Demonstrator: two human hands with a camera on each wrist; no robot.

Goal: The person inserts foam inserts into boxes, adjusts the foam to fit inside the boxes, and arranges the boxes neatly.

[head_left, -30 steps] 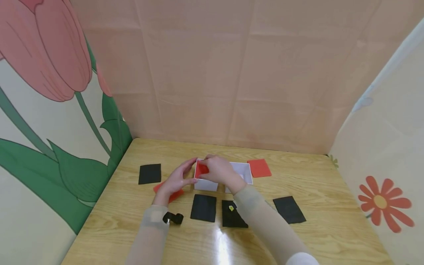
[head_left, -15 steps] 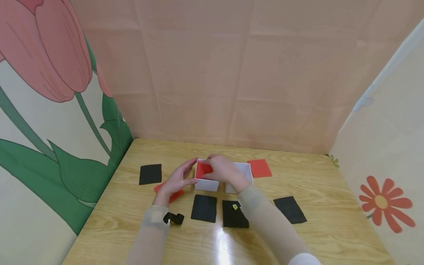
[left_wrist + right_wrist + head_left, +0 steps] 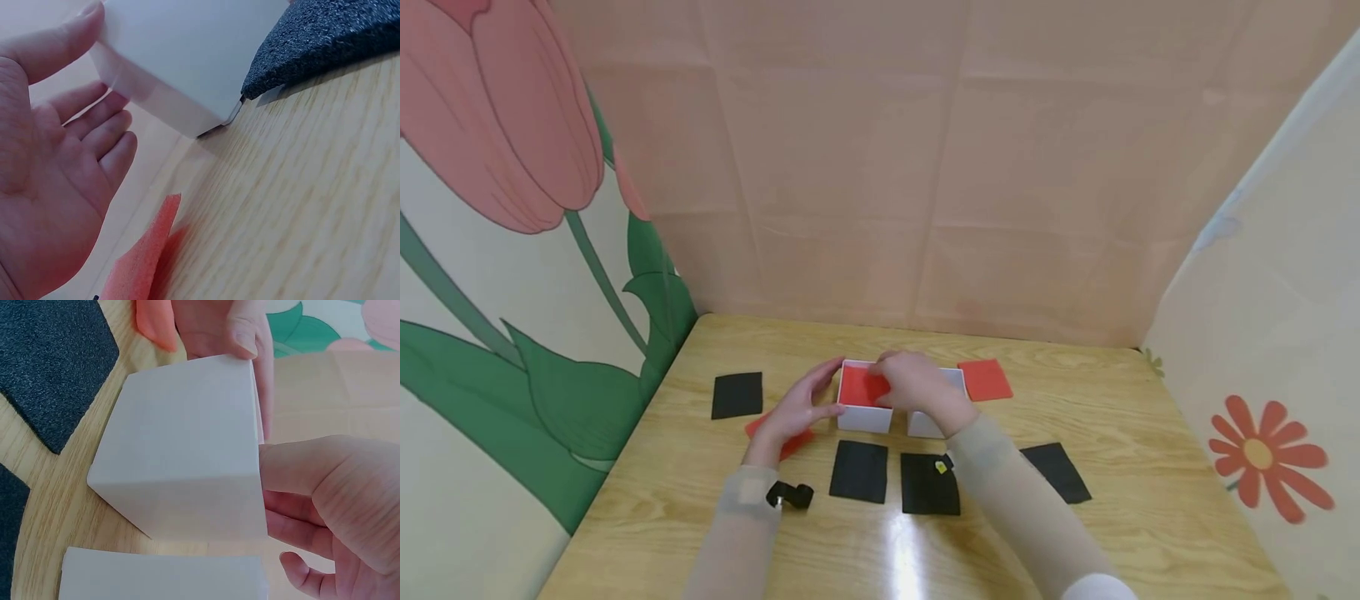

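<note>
A red piece [image 3: 856,385] lies inside the left of two white boxes, and whether it lies flat on the bottom or leans on a wall cannot be told. This white box [image 3: 865,419] stands upright on the desk [image 3: 1150,533], its open top upward. The right hand [image 3: 917,385] is over the box from the right, its thumb and fingers dipping past the rim onto the red piece; the fingertips are hidden, so whether they pinch or only press it cannot be told. The left hand [image 3: 799,410] holds the box at its left end, thumb at the front corner of the rim, the other fingers spread along the side. Just to the right stands the second white box [image 3: 925,425], partly covered by the right hand. Behind its right side lies a red square [image 3: 985,380], and another red sheet [image 3: 797,446] shows partly under the left wrist. One black square [image 3: 859,472] lies in front of the left box, and a second black square [image 3: 925,492] in front of the right one; a third black square [image 3: 737,395] lies well to the left, and a fourth black square [image 3: 1063,473] beside the right sleeve [image 3: 1022,508]. Beyond the desk hangs a creased pinkish-brown backdrop [image 3: 850,167].
</note>
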